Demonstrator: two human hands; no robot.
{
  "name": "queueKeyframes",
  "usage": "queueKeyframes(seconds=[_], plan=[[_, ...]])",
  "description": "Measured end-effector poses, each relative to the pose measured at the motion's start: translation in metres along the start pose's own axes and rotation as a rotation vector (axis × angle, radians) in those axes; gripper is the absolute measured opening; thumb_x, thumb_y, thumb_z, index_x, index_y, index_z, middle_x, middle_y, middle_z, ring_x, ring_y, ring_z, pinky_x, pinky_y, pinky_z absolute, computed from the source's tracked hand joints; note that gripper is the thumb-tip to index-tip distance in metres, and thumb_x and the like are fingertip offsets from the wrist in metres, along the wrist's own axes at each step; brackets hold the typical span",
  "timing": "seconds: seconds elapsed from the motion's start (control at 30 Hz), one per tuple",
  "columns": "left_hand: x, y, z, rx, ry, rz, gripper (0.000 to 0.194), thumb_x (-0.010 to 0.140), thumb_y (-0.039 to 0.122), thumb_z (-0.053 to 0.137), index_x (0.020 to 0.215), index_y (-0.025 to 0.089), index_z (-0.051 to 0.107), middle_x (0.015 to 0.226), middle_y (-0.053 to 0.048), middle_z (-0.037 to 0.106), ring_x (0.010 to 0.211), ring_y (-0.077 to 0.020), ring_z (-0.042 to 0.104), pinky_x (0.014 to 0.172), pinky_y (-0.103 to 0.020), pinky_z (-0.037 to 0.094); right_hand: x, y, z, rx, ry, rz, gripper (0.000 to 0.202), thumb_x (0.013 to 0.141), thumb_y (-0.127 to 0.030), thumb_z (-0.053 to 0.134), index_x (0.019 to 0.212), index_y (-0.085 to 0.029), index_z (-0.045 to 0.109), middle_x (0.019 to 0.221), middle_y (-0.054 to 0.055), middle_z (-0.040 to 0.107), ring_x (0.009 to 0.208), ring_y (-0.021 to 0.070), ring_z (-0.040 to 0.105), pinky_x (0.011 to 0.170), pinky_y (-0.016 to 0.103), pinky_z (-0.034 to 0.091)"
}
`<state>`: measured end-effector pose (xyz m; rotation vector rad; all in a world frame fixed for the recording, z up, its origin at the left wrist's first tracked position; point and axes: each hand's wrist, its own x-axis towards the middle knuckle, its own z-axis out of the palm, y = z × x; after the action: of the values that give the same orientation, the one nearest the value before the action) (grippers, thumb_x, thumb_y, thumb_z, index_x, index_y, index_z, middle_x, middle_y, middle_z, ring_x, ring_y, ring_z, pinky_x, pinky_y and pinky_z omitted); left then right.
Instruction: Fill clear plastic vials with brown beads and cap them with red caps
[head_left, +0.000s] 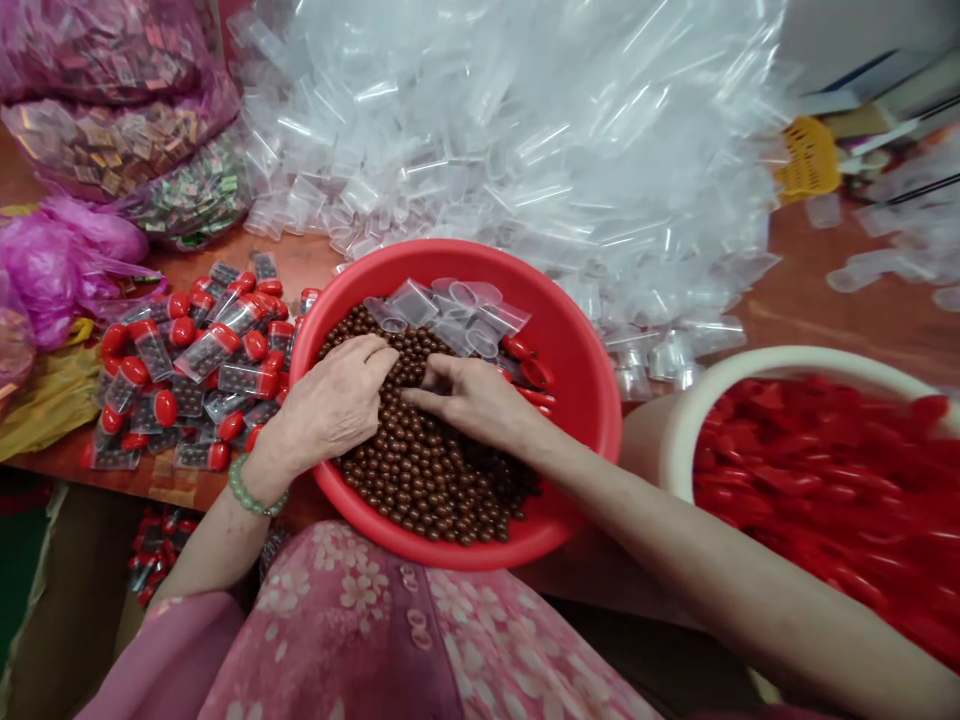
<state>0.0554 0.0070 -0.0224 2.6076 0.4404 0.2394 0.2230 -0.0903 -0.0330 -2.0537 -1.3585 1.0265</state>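
A red plastic basin (pixel 600 400) holds many small round brown balls (pixel 427 480). In it, over the balls, my left hand (pixel 337 400) is closed, fingers curled down, and hides whatever may be in them. Facing it is my right hand (pixel 480 400), thumb and forefinger apart and nothing visible between them; its other fingers are partly hidden. Several clear plastic tubes (pixel 457 315) lie on the balls at the basin's far side. A few red caps (pixel 536 374) rest beside them, just beyond my right hand.
Left of the basin lies a pile of ball-filled tubes with red caps (pixel 199 370). A large heap of clear tubes (pixel 480 130) fills the back. At right stands a cream tub (pixel 679 450) of red caps. Pink bags (pixel 112 70) of small packets sit at far left, a yellow basket (pixel 808 160) far right.
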Motion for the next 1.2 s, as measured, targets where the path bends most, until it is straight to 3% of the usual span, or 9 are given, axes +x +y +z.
queueKeyframes(seconds=[0.13, 0.27, 0.43, 0.6, 0.73, 0.9, 1.03, 1.13, 1.2], plan=[[-0.003, -0.003, -0.004, -0.061, -0.053, 0.186, 0.04, 0.076, 0.003, 0.043, 0.11, 0.013, 0.061, 0.122, -0.012, 0.063, 0.125, -0.0251, 0.053, 0.113, -0.044, 0.039, 0.0, 0.004, 0.002, 0.458, -0.172, 0.275, 0.031, 0.064, -0.03, 0.075, 0.061, -0.021, 0.045, 0.045, -0.009, 0.047, 0.038, 0.0067, 0.043, 0.039, 0.02, 0.033], [-0.004, -0.003, -0.009, -0.099, -0.138, 0.213, 0.038, 0.074, 0.009, 0.052, 0.11, 0.015, 0.062, 0.124, -0.012, 0.064, 0.126, -0.0288, 0.052, 0.114, -0.051, 0.034, 0.001, 0.002, 0.004, 0.809, -0.215, 0.46, 0.031, 0.059, -0.022, 0.076, 0.059, -0.02, 0.046, 0.039, -0.01, 0.045, 0.028, 0.005, 0.042, 0.028, 0.015, 0.03], [-0.002, -0.004, -0.01, -0.158, -0.133, 0.203, 0.033, 0.081, 0.021, 0.063, 0.114, 0.016, 0.063, 0.122, -0.013, 0.065, 0.12, -0.0286, 0.057, 0.108, -0.05, 0.04, 0.0, -0.004, 0.003, 0.916, -0.258, 0.506, 0.019, 0.063, -0.015, 0.066, 0.059, -0.019, 0.048, 0.042, -0.006, 0.051, 0.027, 0.0055, 0.044, 0.025, 0.014, 0.034], [-0.004, -0.002, -0.006, -0.244, 0.03, 0.192, 0.032, 0.087, 0.017, 0.06, 0.118, 0.016, 0.065, 0.124, -0.013, 0.065, 0.118, -0.0243, 0.06, 0.103, -0.044, 0.049, -0.004, -0.012, 0.003, 1.017, -0.245, 0.485, 0.004, 0.069, -0.016, 0.06, 0.067, -0.016, 0.056, 0.046, -0.004, 0.055, 0.026, 0.0042, 0.042, 0.024, 0.012, 0.033], [-0.002, 0.005, -0.003, -0.433, 0.126, 0.171, 0.032, 0.088, 0.013, 0.059, 0.118, 0.02, 0.067, 0.121, -0.01, 0.069, 0.115, -0.0206, 0.064, 0.1, -0.039, 0.053, -0.009, -0.016, 0.001, 1.065, -0.255, 0.386, 0.015, 0.068, -0.026, 0.069, 0.07, -0.015, 0.058, 0.049, -0.003, 0.057, 0.03, 0.0046, 0.046, 0.027, 0.012, 0.036], [0.001, 0.011, -0.005, -0.781, 0.162, -0.049, 0.024, 0.087, 0.022, 0.063, 0.11, 0.017, 0.07, 0.113, -0.009, 0.074, 0.106, -0.0195, 0.069, 0.097, -0.034, 0.054, -0.02, -0.015, -0.007, 0.826, -0.213, 0.147, 0.03, 0.078, -0.045, 0.067, 0.076, -0.017, 0.057, 0.055, -0.001, 0.062, 0.043, 0.0086, 0.058, 0.043, 0.017, 0.049], [-0.002, 0.011, -0.007, -1.02, 0.162, -0.278, 0.028, 0.084, 0.028, 0.066, 0.11, 0.015, 0.068, 0.103, -0.009, 0.075, 0.089, -0.0174, 0.071, 0.076, -0.027, 0.057, -0.03, -0.012, -0.018, 0.294, -0.015, -0.162, 0.021, 0.092, -0.033, 0.05, 0.099, -0.018, 0.064, 0.09, 0.006, 0.072, 0.064, 0.0134, 0.066, 0.06, 0.027, 0.056], [-0.006, 0.014, -0.007, -1.094, 0.092, -0.286, 0.027, 0.085, 0.03, 0.065, 0.107, 0.014, 0.065, 0.098, -0.009, 0.075, 0.089, -0.0163, 0.071, 0.082, -0.027, 0.056, -0.037, -0.002, -0.032, 0.003, 0.164, -0.324, 0.02, 0.092, -0.028, 0.051, 0.101, -0.019, 0.066, 0.098, 0.007, 0.071, 0.079, 0.0175, 0.068, 0.072, 0.031, 0.055], [-0.01, 0.019, -0.008, -1.097, 0.089, -0.283, 0.025, 0.087, 0.03, 0.063, 0.107, 0.014, 0.063, 0.098, -0.008, 0.075, 0.09, -0.0154, 0.071, 0.085, -0.027, 0.055, -0.041, 0.009, -0.042, -0.176, 0.215, -0.316, 0.019, 0.091, -0.028, 0.054, 0.101, -0.018, 0.067, 0.095, 0.007, 0.07, 0.083, 0.0196, 0.068, 0.076, 0.033, 0.054]])
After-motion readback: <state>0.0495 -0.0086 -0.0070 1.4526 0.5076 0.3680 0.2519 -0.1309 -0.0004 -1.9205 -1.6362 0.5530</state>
